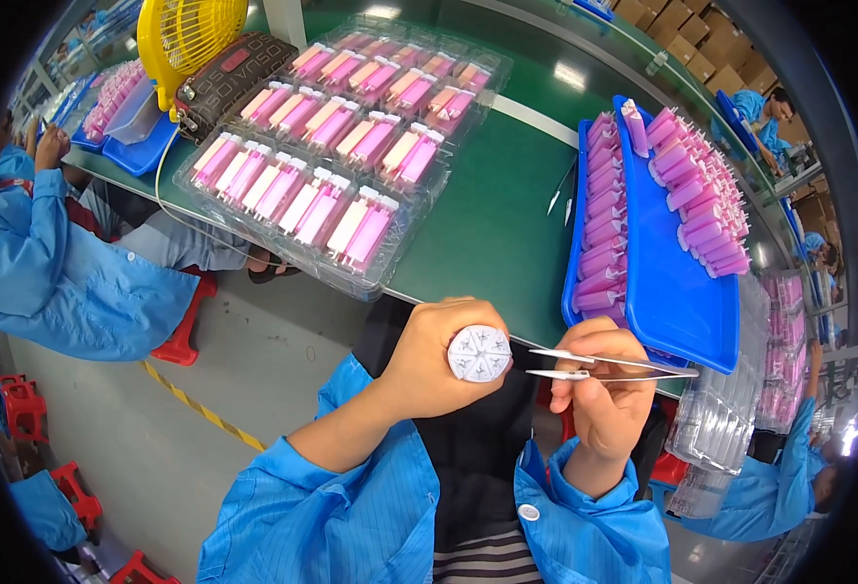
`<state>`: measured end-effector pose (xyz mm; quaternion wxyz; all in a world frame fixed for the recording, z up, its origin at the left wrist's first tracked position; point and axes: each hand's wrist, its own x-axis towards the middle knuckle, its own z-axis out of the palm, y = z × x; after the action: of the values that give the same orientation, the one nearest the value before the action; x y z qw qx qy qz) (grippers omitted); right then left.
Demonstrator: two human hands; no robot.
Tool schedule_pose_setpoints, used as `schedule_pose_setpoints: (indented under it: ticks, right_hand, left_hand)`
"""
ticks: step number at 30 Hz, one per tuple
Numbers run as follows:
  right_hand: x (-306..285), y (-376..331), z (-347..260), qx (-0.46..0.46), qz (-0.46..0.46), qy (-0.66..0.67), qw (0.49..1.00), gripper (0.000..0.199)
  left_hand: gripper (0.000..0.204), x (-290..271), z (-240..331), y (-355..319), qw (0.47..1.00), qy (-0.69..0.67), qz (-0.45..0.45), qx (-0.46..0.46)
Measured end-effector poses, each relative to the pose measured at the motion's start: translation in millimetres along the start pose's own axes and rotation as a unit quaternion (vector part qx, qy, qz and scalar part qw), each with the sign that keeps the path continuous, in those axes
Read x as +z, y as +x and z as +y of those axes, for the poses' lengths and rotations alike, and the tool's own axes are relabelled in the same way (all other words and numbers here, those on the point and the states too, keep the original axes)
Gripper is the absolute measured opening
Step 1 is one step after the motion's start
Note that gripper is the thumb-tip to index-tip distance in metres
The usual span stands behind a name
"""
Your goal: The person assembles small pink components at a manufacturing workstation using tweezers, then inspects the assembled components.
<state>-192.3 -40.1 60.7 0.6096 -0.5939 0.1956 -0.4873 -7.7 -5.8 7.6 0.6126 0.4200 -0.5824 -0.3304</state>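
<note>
The work in hand looks like close tweezer work on the end of a round, white-faced piece [479,353], which is held in front of the body, off the near edge of the green bench [507,200]. The left hand [434,346] wraps it, fingers curled firmly round its side, with the face turned up toward the camera. That face is split into wedges meeting at the middle, each with small dark marks too fine to make out; whether it is one part or several gathered together, I cannot tell.

The right hand [602,389] pinches a pair of tweezers [557,374] between thumb and fingers. The two tips stand apart, pointing left toward the face — near its right edge, seemingly not touching it, and with nothing visible between them.

As I judge it, the next move calls for a steady left wrist, the tips lined up with one wedge, and a light squeeze so that a neighbouring wedge is not disturbed.

On the bench, clear trays [359,283] hold rows of pink-and-cream pieces [364,231], and at the right a blue tray [657,268] carries pink pieces [706,226] packed close together — all apart from both hands.
</note>
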Motion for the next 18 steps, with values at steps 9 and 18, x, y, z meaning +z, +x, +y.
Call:
schedule_pose_setpoints:
  ticks: [9,18]
  right_hand:
    - [10,25,-5,-0.056,-0.168,-0.137,0.975,0.013]
    - [18,21,1,0.004,-0.118,-0.116,0.986,0.011]
  left_hand:
    - [0.023,-3,11,0,0.991,-0.077,-0.095,-0.052]
    - [0.024,-5,7,-3,0.991,-0.059,-0.107,-0.057]
